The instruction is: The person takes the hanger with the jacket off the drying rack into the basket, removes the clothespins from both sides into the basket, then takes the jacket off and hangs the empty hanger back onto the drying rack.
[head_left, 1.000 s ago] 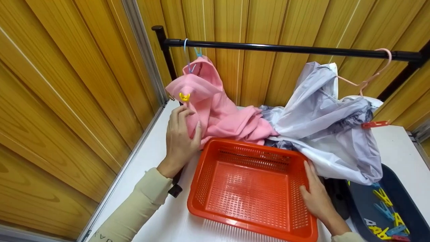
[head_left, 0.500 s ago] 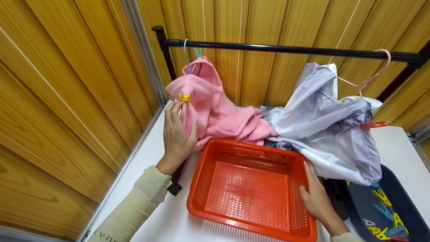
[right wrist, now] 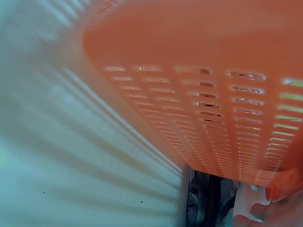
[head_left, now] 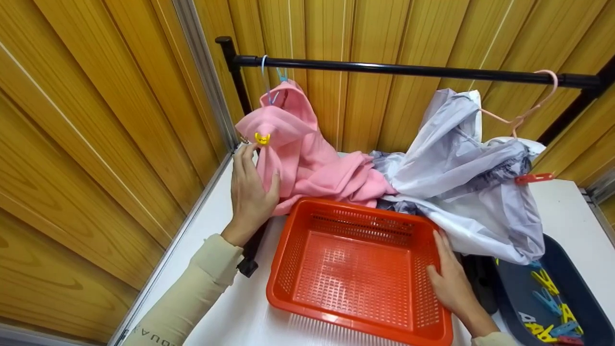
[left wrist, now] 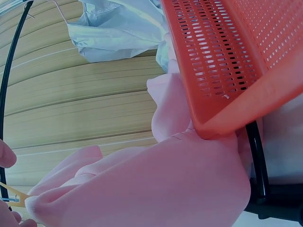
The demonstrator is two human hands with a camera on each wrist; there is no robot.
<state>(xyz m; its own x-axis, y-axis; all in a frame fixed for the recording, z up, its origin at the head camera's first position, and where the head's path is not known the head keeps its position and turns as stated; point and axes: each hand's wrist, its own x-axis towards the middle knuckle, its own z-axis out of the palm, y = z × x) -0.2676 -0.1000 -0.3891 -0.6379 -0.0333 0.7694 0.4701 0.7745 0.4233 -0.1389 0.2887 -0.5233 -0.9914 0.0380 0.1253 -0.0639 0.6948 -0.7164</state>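
Note:
My left hand (head_left: 252, 192) is beside a pink garment (head_left: 307, 168) hanging at the left of the rack, its fingertips just below a yellow clothespin (head_left: 262, 139) clipped to the cloth. In the left wrist view the clothespin (left wrist: 18, 198) shows between thumb and fingers, which stand apart. My right hand (head_left: 451, 281) grips the right rim of an orange-red plastic basket (head_left: 358, 329), thumb over the inner wall. The right wrist view has the basket's slotted outer wall (right wrist: 189, 42), with fingers (right wrist: 265, 210) at its lower right corner.
A black rack bar (head_left: 384, 67) crosses the back. At the right, a whitish garment (head_left: 447, 149) with a red clothespin (head_left: 534, 178) hangs from a pink hanger (head_left: 538, 105). Below it, a dark tray (head_left: 593, 307) holds several coloured clothespins. A wood-panelled wall (head_left: 96, 144) bounds the left.
My left hand has shifted slightly left and upward along the pink garment toward the yellow clothespin. My right hand and the basket have stayed almost in place.

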